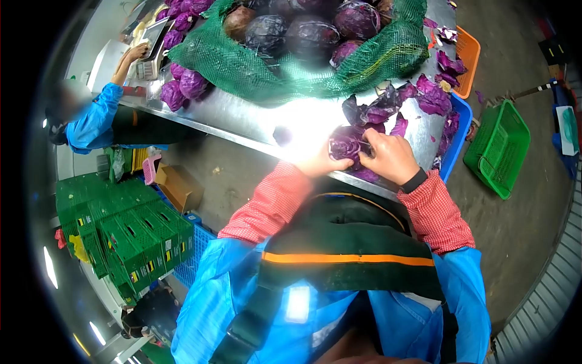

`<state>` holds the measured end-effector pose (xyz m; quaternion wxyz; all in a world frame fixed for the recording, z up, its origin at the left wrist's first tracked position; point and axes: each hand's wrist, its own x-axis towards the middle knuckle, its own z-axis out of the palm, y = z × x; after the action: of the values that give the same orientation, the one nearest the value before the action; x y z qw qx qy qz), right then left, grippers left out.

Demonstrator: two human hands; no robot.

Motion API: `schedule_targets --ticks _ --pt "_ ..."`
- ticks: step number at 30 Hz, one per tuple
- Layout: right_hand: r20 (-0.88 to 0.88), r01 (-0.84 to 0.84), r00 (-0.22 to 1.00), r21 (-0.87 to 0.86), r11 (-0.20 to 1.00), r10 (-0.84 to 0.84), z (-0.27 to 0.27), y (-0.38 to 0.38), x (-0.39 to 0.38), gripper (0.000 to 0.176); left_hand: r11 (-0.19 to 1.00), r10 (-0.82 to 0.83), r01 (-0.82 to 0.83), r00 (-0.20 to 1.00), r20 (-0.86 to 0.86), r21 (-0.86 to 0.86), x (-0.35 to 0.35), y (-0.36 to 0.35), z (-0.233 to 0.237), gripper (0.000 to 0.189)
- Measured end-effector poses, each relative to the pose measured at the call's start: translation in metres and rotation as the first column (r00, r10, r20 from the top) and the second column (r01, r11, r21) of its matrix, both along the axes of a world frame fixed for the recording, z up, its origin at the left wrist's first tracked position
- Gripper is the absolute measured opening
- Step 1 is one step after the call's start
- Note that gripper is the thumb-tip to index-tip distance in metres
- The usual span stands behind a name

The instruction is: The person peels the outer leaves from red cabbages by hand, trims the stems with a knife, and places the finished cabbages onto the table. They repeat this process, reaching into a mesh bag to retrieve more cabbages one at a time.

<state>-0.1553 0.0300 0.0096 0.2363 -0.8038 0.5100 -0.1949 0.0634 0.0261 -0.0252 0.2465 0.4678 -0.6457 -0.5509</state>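
Observation:
Just over the near edge of the metal table (242, 124), a purple cabbage (345, 145) is between my two hands. My left hand (318, 155) grips its left side, the thumb at its lower edge, partly washed out by glare. On the right side of the cabbage, my right hand (391, 156) has its fingers pinched at the outer leaves. Loose purple leaves (376, 109) lie just beyond the hands. Farther back, a green mesh bag (242, 67) lies open around several dark purple cabbages (312, 36).
Peeled cabbages (193, 84) sit at the table's left, near a co-worker in a blue sleeve (103, 115). A blue crate (462, 133) and an orange crate (467, 60) adjoin the right edge. A green basket (500, 148) stands on the floor; stacked green crates (139, 236) are lower left.

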Motion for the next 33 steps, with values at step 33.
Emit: schedule_targets --ticks 33 --pt "-0.168 0.511 0.848 0.007 0.859 -0.503 -0.071 -0.003 -0.048 0.033 0.965 0.2 -0.161 0.962 -0.184 0.208 -0.008 0.011 0.022 0.07"
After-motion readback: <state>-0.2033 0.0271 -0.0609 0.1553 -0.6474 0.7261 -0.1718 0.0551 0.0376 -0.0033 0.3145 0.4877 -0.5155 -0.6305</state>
